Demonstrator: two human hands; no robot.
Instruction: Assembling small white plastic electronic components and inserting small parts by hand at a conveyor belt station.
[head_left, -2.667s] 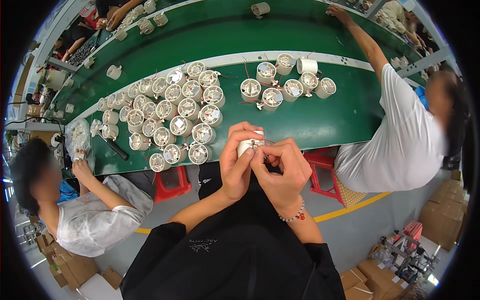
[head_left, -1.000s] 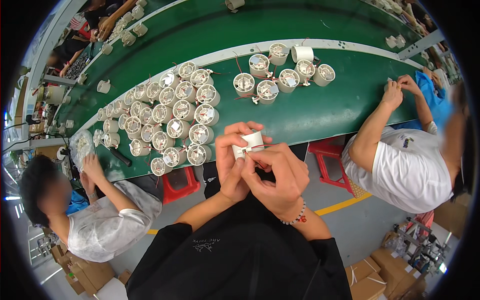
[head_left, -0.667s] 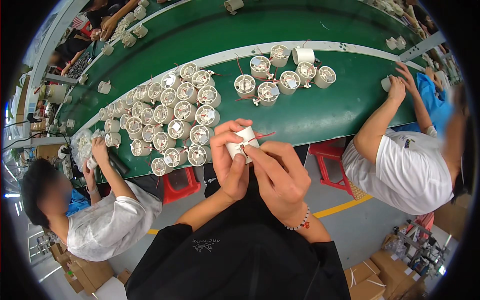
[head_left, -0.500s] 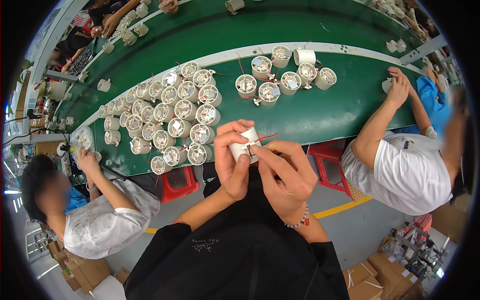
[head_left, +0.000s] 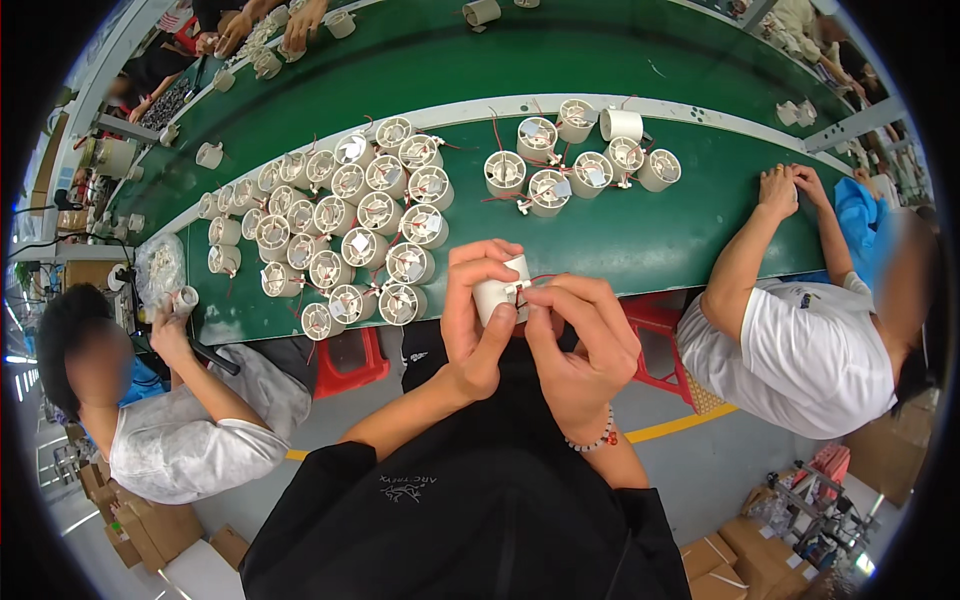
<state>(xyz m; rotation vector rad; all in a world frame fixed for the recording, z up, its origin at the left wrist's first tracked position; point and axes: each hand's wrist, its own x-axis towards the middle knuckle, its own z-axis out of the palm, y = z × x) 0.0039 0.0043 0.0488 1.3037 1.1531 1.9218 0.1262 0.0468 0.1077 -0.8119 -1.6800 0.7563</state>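
My left hand (head_left: 473, 345) is wrapped around a white plastic cylindrical housing (head_left: 490, 297), held tilted over the near edge of the green table. The thumb presses its near side and the fingers curl over the far side. At the housing's right side, my right hand (head_left: 588, 340) pinches close to a small white connector (head_left: 517, 288). A red wire (head_left: 543, 276) sticks out to the right there. The right fingertips partly hide the connector. Left of my hands, a cluster of similar white housings (head_left: 379, 213) with inner spokes and red wires covers the table.
A smaller group of the same housings (head_left: 549, 190) stands beyond my hands, one lying on its side. Co-workers sit left (head_left: 200, 440) and right (head_left: 790, 350), their hands at the table. Red stools (head_left: 352, 362) stand under the near edge. Behind the pale rail runs another green surface (head_left: 420, 60).
The view has shifted slightly. My right fingers stay at the connector and have bent closer in. The left co-worker now holds up a white cylinder; the right co-worker's hands have come together lower.
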